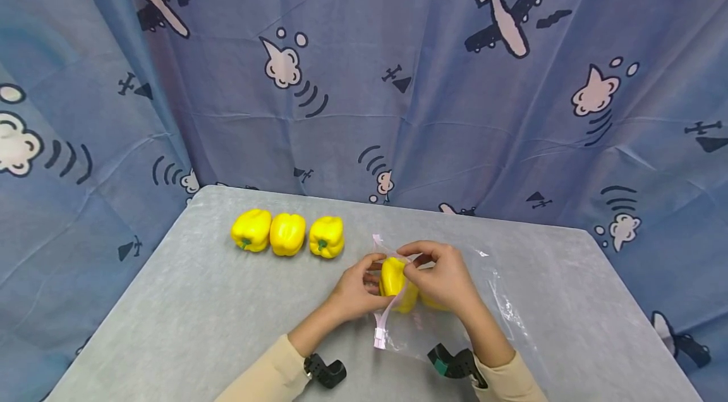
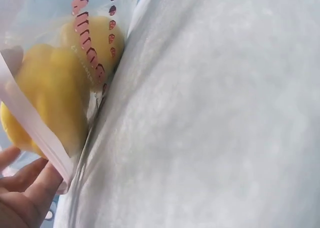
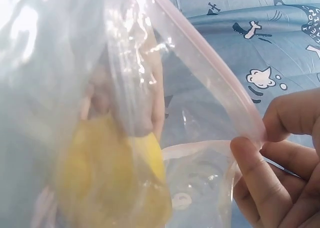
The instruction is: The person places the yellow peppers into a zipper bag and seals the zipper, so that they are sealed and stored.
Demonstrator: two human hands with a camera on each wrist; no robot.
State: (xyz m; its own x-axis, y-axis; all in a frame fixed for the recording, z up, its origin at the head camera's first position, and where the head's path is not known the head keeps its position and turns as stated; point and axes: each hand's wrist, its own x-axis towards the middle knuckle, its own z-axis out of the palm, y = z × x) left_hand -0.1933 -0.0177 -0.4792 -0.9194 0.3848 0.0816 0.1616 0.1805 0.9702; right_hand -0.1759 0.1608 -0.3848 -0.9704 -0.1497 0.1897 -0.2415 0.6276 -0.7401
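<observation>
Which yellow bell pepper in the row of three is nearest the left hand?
The rightmost bell pepper in the head view's row: it sits at the end toward the left hand; the middle bell pepper and leftmost bell pepper are farther off.

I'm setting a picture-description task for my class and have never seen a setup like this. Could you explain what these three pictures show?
There is no machine here: a person works bare-handed. The wide picture comes from a camera worn on the head, looking forward and down. The two closer ones come from the left wrist camera and the right wrist camera. On the grey tabletop, three yellow bell peppers sit in a row. Nearer the person, the left hand holds another yellow bell pepper at the mouth of a clear zip bag, while the right hand pinches the bag's pink rim. One more bell pepper lies deeper inside the bag.
</observation>
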